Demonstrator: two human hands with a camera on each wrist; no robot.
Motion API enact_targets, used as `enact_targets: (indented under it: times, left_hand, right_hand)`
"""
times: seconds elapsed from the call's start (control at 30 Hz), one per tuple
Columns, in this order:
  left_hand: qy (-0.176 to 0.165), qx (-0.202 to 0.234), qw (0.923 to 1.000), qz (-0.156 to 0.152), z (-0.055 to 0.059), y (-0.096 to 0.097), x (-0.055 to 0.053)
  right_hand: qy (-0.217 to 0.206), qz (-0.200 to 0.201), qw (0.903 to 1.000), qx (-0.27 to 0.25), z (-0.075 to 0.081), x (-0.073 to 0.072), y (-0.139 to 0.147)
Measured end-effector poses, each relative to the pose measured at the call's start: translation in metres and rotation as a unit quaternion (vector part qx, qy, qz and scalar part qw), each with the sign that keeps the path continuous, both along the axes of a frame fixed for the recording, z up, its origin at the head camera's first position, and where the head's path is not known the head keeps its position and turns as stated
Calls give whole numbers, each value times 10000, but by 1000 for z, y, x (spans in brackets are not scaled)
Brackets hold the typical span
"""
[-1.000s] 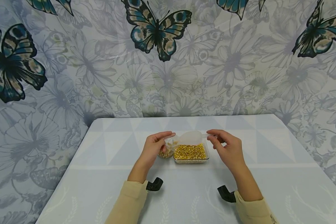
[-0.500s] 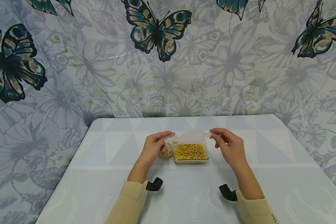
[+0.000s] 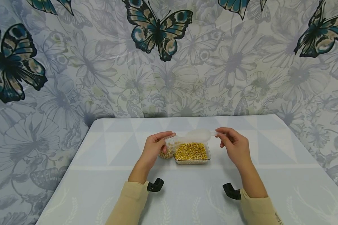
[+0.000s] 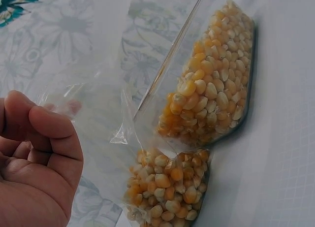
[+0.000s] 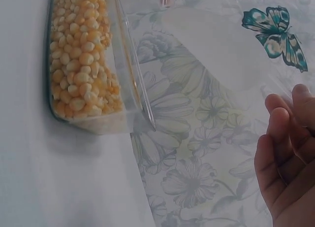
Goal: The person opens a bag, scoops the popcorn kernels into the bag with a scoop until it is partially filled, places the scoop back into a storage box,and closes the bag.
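Note:
A clear plastic bag (image 4: 165,187) with corn kernels at its bottom stands on the table, its top edge pinched by my left hand (image 3: 152,150). Right beside it is a clear rectangular container (image 3: 192,162) filled with corn kernels (image 5: 81,59). My right hand (image 3: 236,147) pinches the thin handle of a whitish translucent scoop (image 3: 198,135) between thumb and fingers. The scoop hangs level above the back of the container, its front end by the bag's mouth. Whether kernels lie in the scoop cannot be seen.
The pale patterned table (image 3: 186,193) carries the container and bag near its middle. Behind its far edge hangs a flower and butterfly wall covering (image 3: 169,87). A black wrist mount (image 3: 155,185) juts from the left sleeve, another mount (image 3: 231,191) from the right.
My right hand has drawn the scoop to the right and slightly up, away from the bag's mouth. My left hand has stayed in place with the bag.

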State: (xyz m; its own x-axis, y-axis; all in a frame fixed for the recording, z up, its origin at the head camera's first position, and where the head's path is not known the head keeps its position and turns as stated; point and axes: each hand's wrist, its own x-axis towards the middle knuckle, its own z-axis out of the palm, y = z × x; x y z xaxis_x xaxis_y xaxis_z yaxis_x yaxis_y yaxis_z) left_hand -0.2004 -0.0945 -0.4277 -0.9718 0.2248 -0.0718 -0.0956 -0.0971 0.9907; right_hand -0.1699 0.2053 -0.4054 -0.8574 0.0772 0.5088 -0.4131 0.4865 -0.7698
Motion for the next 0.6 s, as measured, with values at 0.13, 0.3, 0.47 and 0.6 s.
enact_targets:
  times: [0.13, 0.3, 0.47, 0.6]
  left_hand:
    - [58, 52, 10000, -16, 0, 0, 0]
    - [86, 93, 9999, 0, 0, 0, 1]
    - [84, 109, 9999, 5, 0, 0, 1]
    - [77, 109, 9999, 12, 0, 0, 1]
  right_hand:
    - [-207, -46, 9996, 182, -2, -1, 3]
    - [-421, -137, 9978, 496, -5, -3, 9]
    - [-534, -77, 9964, 649, -6, -4, 12]
    - [-584, -5, 9947, 849, -8, -5, 15]
